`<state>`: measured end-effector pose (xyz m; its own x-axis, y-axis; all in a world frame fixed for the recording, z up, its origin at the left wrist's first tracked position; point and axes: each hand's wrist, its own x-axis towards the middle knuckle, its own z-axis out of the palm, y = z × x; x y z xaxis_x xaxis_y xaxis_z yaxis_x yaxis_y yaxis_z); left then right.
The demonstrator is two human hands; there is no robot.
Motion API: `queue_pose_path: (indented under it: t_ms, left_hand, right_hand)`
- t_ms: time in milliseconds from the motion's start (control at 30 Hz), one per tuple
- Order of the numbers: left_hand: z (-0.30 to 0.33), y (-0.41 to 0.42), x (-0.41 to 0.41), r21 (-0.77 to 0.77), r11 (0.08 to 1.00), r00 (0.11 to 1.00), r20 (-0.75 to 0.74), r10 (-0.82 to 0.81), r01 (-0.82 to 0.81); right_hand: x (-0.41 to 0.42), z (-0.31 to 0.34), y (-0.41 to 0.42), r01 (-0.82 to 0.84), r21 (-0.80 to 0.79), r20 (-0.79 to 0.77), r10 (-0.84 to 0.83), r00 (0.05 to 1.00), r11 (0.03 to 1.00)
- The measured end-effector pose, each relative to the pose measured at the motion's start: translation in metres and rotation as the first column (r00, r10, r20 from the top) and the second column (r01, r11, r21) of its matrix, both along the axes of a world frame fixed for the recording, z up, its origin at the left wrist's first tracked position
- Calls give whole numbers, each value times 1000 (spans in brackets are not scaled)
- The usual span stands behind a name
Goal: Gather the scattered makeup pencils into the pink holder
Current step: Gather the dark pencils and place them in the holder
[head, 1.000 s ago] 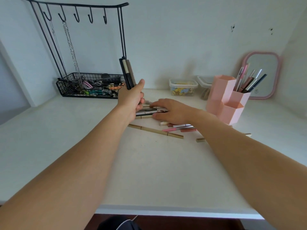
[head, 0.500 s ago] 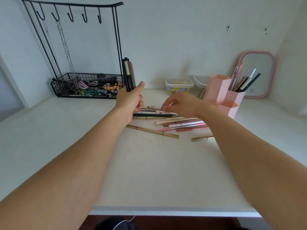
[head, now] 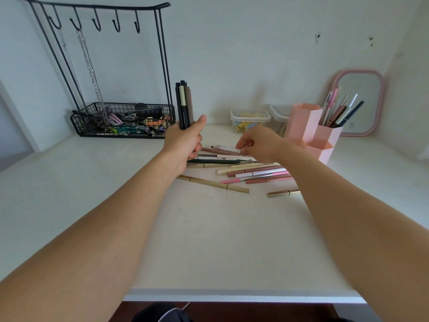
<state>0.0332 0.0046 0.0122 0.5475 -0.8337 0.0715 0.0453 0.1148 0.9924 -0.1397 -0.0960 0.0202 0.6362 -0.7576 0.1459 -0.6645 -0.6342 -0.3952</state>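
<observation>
**A:** Pencils [head: 246,169] — where do they lie from the right hand [head: 260,144]?

**B:** Right under it and just nearer the person. Most lie side by side on the desk [head: 209,240], long axes running left to right, so they cross the line of the fingers. The white pencil [head: 224,148] at the far edge of the heap is the one being taken; the right fingertips pinch it near its right end.

**A:** And the left hand [head: 185,142]?

**B:** Curled round a bundle [head: 184,104] of dark pencils held upright, thumb pressed along the side. It sits at the left end of the heap, touching or almost touching the nearest ones.

**A:** Which hand is nearer the holder [head: 311,133]?

**B:** The right. The holder stands just to the right of its knuckles and a little beyond, with several pencils already standing in its back cup.

**A:** So the next move?

**B:** My guess: lift the white one by its right end, tip it upright, and either carry it right to the holder or pass it left into the bundle. Two gold pencils lie apart, nearer the person, slanted.
</observation>
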Motion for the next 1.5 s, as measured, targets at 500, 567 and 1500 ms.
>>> queue_pose_path:
  t_ms: [500, 567, 1500]
  left_hand:
    - [6, 5, -16, -138, 980, 985, -80, -154, 142]
    - [5, 6, -17, -145, 980, 988, -46, -148, 140]
    - [4, 2, -3, -95, 994, 999, -19, 50, -51]
  right_hand:
    - [17, 20, 39, -575, 636, 737, -185, 650, 515]
    - [19, 18, 41, -575, 632, 727, -140, 672, 519]
    - [10, -3, 8, 130, 103, 242, -152, 958, 986]
